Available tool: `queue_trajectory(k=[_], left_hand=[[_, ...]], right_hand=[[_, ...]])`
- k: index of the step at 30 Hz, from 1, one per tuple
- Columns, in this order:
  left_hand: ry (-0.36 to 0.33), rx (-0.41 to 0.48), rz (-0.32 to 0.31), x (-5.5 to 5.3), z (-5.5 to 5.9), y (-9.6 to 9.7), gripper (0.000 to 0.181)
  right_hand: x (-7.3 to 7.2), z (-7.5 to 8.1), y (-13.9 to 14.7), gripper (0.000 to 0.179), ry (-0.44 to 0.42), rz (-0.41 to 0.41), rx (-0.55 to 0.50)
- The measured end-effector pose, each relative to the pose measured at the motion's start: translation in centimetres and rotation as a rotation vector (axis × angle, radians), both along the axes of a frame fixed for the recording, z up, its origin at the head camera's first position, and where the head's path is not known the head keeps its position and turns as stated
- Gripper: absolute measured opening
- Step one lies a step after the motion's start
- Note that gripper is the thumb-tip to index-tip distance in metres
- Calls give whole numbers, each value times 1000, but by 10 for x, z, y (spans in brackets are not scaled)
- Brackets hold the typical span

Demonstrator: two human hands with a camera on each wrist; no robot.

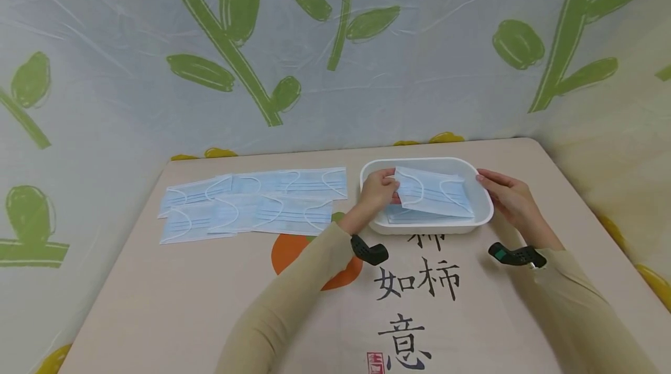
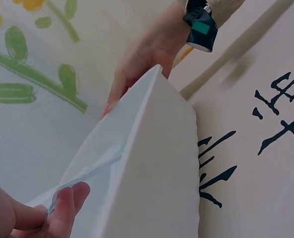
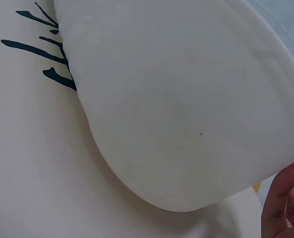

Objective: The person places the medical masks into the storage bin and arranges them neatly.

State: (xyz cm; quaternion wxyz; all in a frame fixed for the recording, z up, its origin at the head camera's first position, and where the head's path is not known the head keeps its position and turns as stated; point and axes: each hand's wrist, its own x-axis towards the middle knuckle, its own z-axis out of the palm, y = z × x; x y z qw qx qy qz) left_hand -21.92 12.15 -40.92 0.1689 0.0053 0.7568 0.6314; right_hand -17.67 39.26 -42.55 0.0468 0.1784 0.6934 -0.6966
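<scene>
A light blue face mask (image 1: pixel 433 191) with white ear loops is pinched at its left edge by my left hand (image 1: pixel 378 192), over a white plastic basin (image 1: pixel 430 228). Beneath it, more masks (image 1: pixel 406 215) lie in the basin, partly hidden. My right hand (image 1: pixel 511 199) grips the basin's right rim between thumb and fingers; in the right wrist view its fingers (image 3: pixel 278 201) are at the rim. The left wrist view shows the left thumb and fingers (image 2: pixel 67 203) closed on the mask's edge, inside the near wall.
Several more masks (image 1: pixel 251 202) lie in two overlapping rows on the table (image 1: pixel 157 304), left of the basin. The table cover bears an orange persimmon print (image 1: pixel 288 251) and black characters. A patterned cloth (image 1: pixel 393 88) hangs behind the table's far edge.
</scene>
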Motion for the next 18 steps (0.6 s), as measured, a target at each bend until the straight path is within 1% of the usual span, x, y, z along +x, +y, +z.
queue_trajectory(k=[3,8,13,18], left_hand=[[0,-4,-22,0,1,-1,39],[17,-49,-45,0,3,-5,35],[24,-87,-47,0,5,-8,32],[25,-88,-45,1,8,-10,28]], right_hand=[[0,0,0,19,7,2,-16],[0,0,0,16,7,5,-18],[1,0,0,15,4,8,-16],[1,1,1,19,4,12,-18]])
